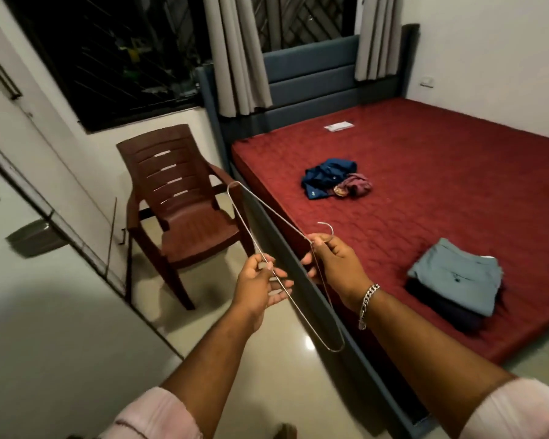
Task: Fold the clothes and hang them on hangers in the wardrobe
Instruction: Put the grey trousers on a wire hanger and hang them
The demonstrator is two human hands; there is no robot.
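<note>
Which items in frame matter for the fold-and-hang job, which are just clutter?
Job:
- wire hanger, held by left hand and right hand
- folded stack on the mattress
- unfolded clothes pile on the mattress

Lying about:
- plastic chair
- white packet near the headboard
- curtains
</note>
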